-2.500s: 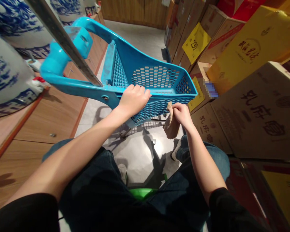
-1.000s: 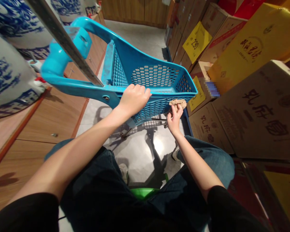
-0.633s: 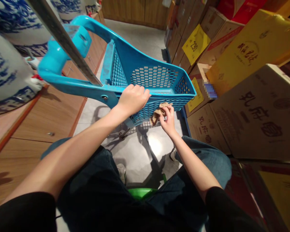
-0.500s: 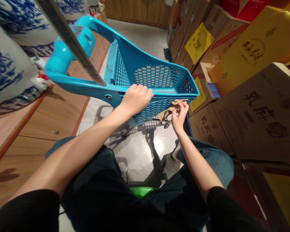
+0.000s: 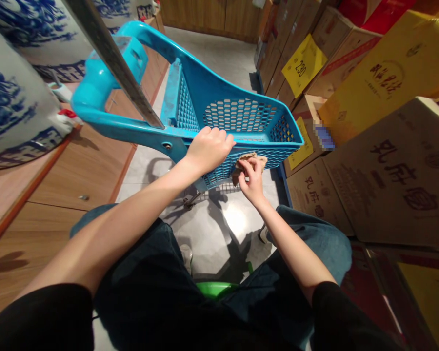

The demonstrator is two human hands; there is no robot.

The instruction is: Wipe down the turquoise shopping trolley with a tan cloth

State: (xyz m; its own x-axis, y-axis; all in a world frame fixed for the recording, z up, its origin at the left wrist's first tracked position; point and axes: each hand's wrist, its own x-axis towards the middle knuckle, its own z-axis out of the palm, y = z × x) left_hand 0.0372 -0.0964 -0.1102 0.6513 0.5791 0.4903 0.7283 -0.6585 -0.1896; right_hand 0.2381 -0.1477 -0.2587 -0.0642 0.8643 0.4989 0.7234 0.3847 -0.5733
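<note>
A blue plastic shopping cart [image 5: 237, 87] with honeycomb-patterned sides stands before me, its handle at the upper left. My left hand [image 5: 210, 150] is closed over the near top rim of its basket, fingers curled to the inside. Below that rim, my right hand [image 5: 252, 180] pinches a crumpled brown cloth [image 5: 261, 161] and presses it against the outside of the near mesh wall. Part of the cloth is hidden behind my fingers. A grey metal pole [image 5: 120, 63] slants down to the cart's near side by the handle.
Stacked cartons [image 5: 398, 170] and a yellow price sign [image 5: 303, 66] line the right side. Large blue-and-white jars [image 5: 14, 107] stand on a wooden cabinet [image 5: 58, 180] at left. Something green [image 5: 215, 290] shows between my knees, above the grey floor.
My right hand has moved left along the cart's near wall with the cloth, away from the front corner. My left hand keeps its grip on the rim.
</note>
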